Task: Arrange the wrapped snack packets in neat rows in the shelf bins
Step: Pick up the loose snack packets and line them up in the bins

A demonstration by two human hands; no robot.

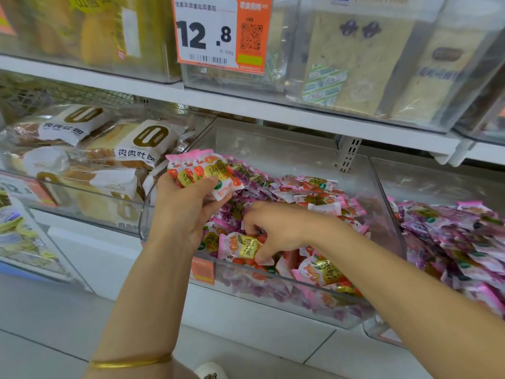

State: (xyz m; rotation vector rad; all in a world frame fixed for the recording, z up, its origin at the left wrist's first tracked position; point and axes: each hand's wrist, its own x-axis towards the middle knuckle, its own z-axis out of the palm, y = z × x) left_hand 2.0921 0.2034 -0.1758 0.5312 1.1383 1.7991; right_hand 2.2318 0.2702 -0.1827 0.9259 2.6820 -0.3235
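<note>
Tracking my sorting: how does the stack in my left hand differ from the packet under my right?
The left hand holds the stack, several packets raised above the bin; the right hand pinches one packet low inside it. The stack stands upright; the packet lies sideways. Both wrappers look alike.

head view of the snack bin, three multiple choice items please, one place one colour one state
1. The bunch of packets in the left hand is: A. over the clear bin B. on the floor C. on the top shelf
2. The bangle on the left wrist is: A. silver B. gold C. black
3. The right hand is: A. flat and open B. pinching a packet in the bin C. outside the bin

1 A, it is held above the bin's left end; 2 B, it shines yellow; 3 B, fingers and thumb close on a packet.
</note>
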